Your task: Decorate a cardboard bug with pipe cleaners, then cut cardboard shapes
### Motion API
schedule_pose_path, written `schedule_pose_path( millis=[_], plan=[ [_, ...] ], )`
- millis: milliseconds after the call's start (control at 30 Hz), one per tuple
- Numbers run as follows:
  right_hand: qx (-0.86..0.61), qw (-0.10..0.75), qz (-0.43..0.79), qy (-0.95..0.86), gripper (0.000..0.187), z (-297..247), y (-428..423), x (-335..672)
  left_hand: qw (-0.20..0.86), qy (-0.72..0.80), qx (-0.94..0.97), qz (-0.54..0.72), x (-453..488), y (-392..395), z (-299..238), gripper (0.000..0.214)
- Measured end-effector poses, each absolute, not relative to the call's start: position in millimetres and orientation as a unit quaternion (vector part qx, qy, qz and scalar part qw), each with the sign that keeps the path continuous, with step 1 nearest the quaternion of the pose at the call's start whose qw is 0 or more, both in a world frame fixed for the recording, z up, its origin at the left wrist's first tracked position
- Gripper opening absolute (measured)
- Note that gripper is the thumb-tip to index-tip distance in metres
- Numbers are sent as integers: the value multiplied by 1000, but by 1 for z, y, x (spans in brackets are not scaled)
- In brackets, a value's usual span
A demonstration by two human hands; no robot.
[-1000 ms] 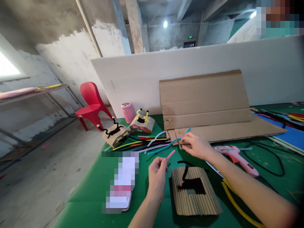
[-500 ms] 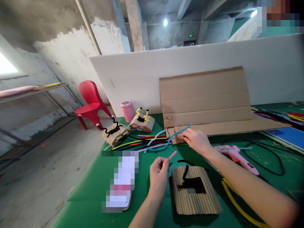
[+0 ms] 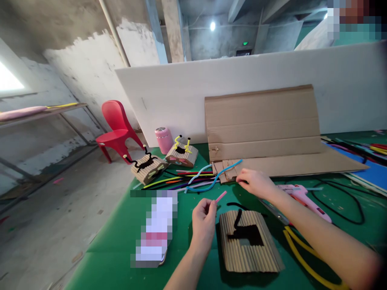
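My left hand (image 3: pixel 204 219) is closed in a pinch around a short pink pipe cleaner (image 3: pixel 221 197), whose end sticks out past the thumb. Just right of it a ribbed cardboard piece (image 3: pixel 249 257) lies on the green table, with a black patch on top and one bent black pipe cleaner (image 3: pixel 238 219) standing from it. Beyond that, my right hand (image 3: pixel 255 182) has its fingertips pressed together beside a small cardboard scrap (image 3: pixel 229 172); whatever they hold is too small to make out. A blue pipe cleaner (image 3: pixel 208 188) curves just left of those fingers.
Several coloured pipe cleaners (image 3: pixel 178 180) lie behind my left hand. Two finished-looking ribbed pieces (image 3: pixel 148 167) stand near a pink canister (image 3: pixel 164 140). Scissors (image 3: pixel 275 212) and a pink glue gun (image 3: pixel 313 205) lie by my right forearm. A phone (image 3: pixel 159 229) rests left; folded cardboard (image 3: pixel 263 125) stands behind.
My right hand has drawn back slightly toward the right, away from the blue pipe cleaner's tip. The left hand keeps hold of the pink pipe cleaner, nearly still.
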State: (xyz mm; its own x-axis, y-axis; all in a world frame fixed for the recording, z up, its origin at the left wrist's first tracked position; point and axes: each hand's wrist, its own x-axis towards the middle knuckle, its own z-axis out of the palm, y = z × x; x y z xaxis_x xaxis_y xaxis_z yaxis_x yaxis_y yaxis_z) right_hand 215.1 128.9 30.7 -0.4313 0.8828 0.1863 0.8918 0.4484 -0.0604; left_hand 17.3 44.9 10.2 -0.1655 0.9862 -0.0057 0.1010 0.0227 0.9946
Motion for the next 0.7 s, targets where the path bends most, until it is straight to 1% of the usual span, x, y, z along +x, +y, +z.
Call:
schedule_pose_path(
  millis=[200, 400, 533, 700],
  plan=[
    [-556, 28, -63, -828, 17, 27, 124, 205, 428, 565, 491, 507, 18, 44, 12, 24],
    [-580, -5, -75, -811, 16, 18, 126, 197, 421, 560, 502, 506, 21, 42, 16, 23],
    [-558, -12, -54, -828, 15, 22, 125, 201, 415, 562, 510, 503, 22, 41, 16, 23],
    [-506, 2, 10, -862, 13, 36, 121, 210, 406, 560, 520, 500, 21, 41, 15, 23]
  ],
)
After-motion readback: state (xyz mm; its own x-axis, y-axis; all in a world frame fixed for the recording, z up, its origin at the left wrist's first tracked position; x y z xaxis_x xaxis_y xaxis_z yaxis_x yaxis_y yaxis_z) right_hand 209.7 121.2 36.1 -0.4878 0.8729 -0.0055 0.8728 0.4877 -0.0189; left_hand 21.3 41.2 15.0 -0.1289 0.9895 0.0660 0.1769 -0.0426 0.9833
